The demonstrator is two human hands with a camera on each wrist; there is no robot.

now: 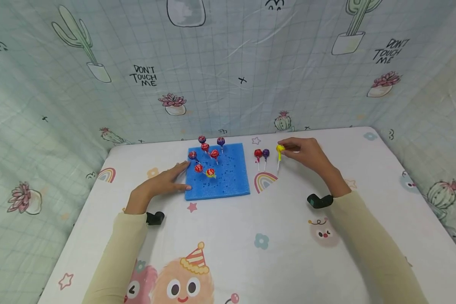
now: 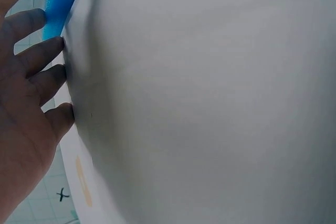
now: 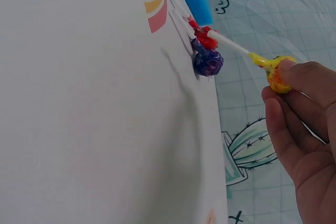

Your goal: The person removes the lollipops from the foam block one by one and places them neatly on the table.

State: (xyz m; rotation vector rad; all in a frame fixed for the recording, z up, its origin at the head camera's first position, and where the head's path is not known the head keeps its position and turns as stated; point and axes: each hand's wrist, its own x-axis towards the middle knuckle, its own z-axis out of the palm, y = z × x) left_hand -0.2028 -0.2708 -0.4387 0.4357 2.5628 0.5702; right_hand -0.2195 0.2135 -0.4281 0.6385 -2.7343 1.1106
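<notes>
- The left wrist view is mostly blank tablecloth; only an edge of the blue foam block (image 1: 217, 171) shows there.
- Seven wrapped lollipops (image 1: 205, 147) stand in the block's pin-holed, spongy top.
- The left hand (image 1: 163, 183) lies flat, fingers straight, touching the block's left edge.
- Right of the block, the right hand (image 1: 305, 152) pinches a yellow lollipop (image 1: 280, 148) by its head, beside a red lollipop (image 1: 258, 153) and a purple lollipop (image 1: 265, 153).

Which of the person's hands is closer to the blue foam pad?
Left. The left hand rests flat on the table, fingers touching the blue foam pad at its left edge. The right hand is off to the pad's right, pinching a yellow lollipop.
</notes>
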